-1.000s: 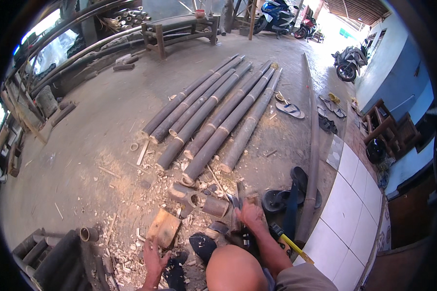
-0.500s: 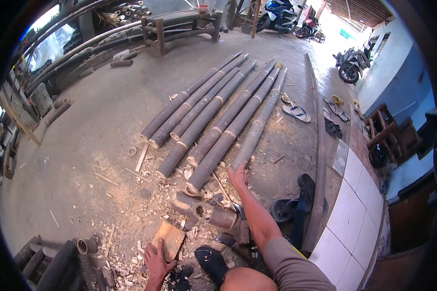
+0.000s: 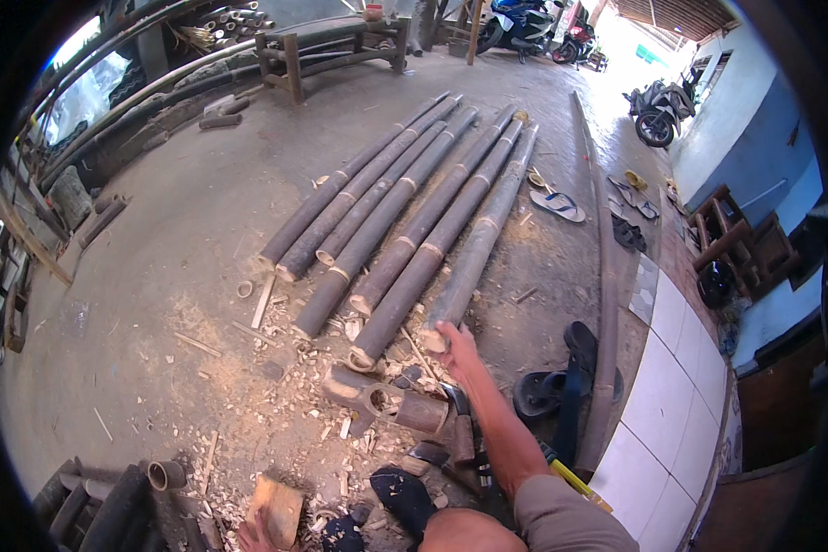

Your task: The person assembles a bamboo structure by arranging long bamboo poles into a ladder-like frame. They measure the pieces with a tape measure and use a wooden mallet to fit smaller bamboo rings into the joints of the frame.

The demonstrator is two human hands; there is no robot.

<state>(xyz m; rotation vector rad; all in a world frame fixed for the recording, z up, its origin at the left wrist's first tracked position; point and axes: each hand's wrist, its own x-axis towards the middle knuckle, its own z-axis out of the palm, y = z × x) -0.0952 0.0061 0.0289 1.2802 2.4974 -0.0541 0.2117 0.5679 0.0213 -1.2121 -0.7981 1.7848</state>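
The biggest thing I see from my far-off spot is the hard grey-brown floor (image 3: 184, 212). Big shiny white tiles (image 3: 676, 368) run along its right side. Next to the tiles lies one very long brown bamboo pole (image 3: 606, 294). In the middle of the floor, six dark brown round bamboo poles (image 3: 373, 227) lie side by side. Just to the right of them is a grey-green round bamboo pole (image 3: 469, 267), and its pale cut end points back at me.

Close in, I see a short brown bamboo piece with a round hole in it (image 3: 409, 409). Black rubber sandals (image 3: 538, 396) sit off to the right, near the long pole.

My right hand (image 3: 457, 350) is closed on the near end of the grey-green pole. My left hand (image 3: 256, 534) is down at the bottom edge, partly cut off. It touches a flat yellow-brown wood block (image 3: 281, 509), but I can't tell if it is gripping it.

A hand tool with a shiny metal blade and a brown handle (image 3: 463, 437) is beside the piece with the hole. The smallest things are pale curly wood chips (image 3: 294, 405), spread all around the block and the bamboo.
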